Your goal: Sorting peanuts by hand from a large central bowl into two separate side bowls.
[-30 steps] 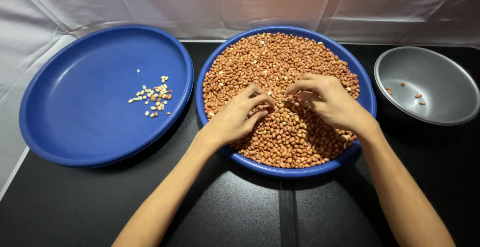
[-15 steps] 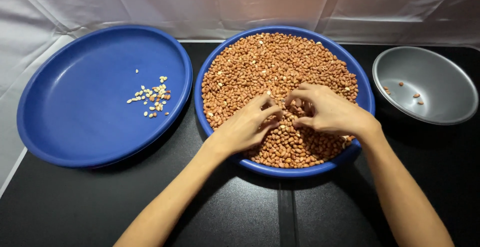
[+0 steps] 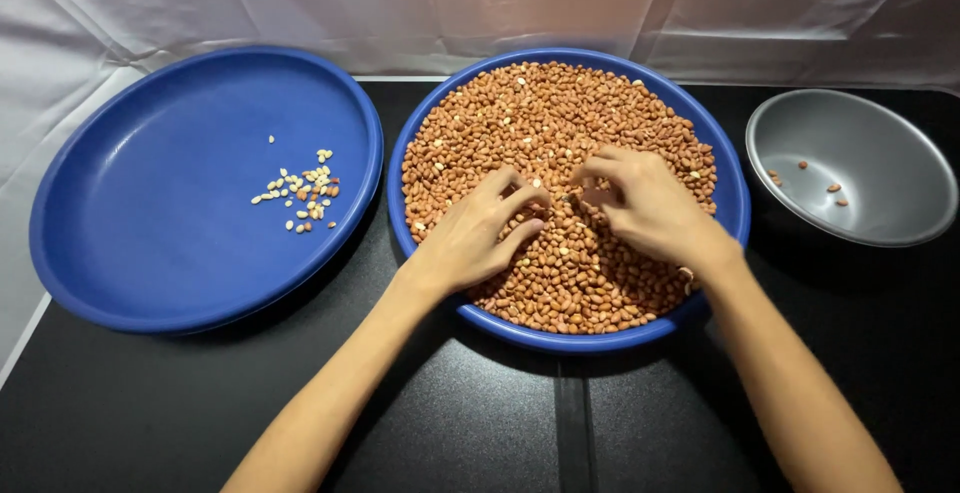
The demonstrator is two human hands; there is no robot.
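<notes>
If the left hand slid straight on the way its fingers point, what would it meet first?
Probably the right hand: the left hand points up and right across the reddish-brown peanuts in the round blue plastic tray, the two hands' fingertips nearly meeting; depth is unclear.

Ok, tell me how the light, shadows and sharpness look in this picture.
Head view: even overhead light, sharp across the peanuts; soft shadows fall toward the camera under the left hand and right hand; the grey bowl has a dull sheen and no hard glare; the empty-looking blue tray's rim curves slightly from lens distortion.
</notes>
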